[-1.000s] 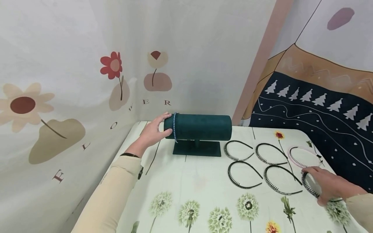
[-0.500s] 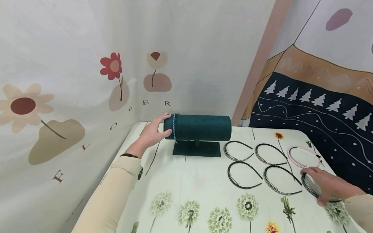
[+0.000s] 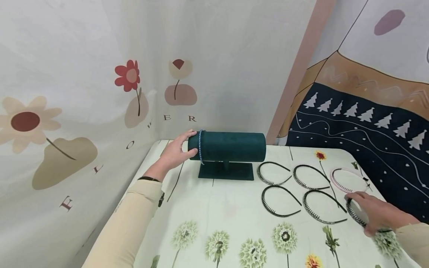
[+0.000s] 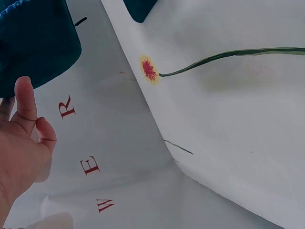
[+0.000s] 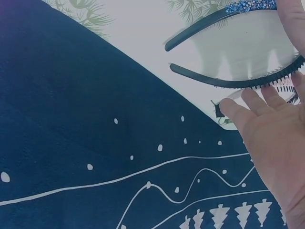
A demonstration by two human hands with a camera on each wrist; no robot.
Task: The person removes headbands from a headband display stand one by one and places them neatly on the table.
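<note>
A dark green roll-shaped display stand (image 3: 234, 147) is on the table's far side. Around its left end sits a narrow blue headband (image 3: 200, 147). My left hand (image 3: 174, 152) grips that end of the roll, thumb in front and index finger near the top; other fingers are partly hidden behind it. At the right, my right hand (image 3: 380, 213) holds a black toothed headband (image 3: 353, 212) lying on the table. In the right wrist view this headband (image 5: 200, 78) shows blue glitter on one side; thumb and fingers lie on opposite sides of it, its open ends sticking out.
Several black headbands, such as this one (image 3: 264, 203), lie in rows right of the stand. A pink headband (image 3: 332, 178) lies just beyond my right hand. The flower-print table (image 3: 231, 208) meets a white curtain (image 3: 234, 74) behind and a navy cloth (image 3: 385, 156) at right.
</note>
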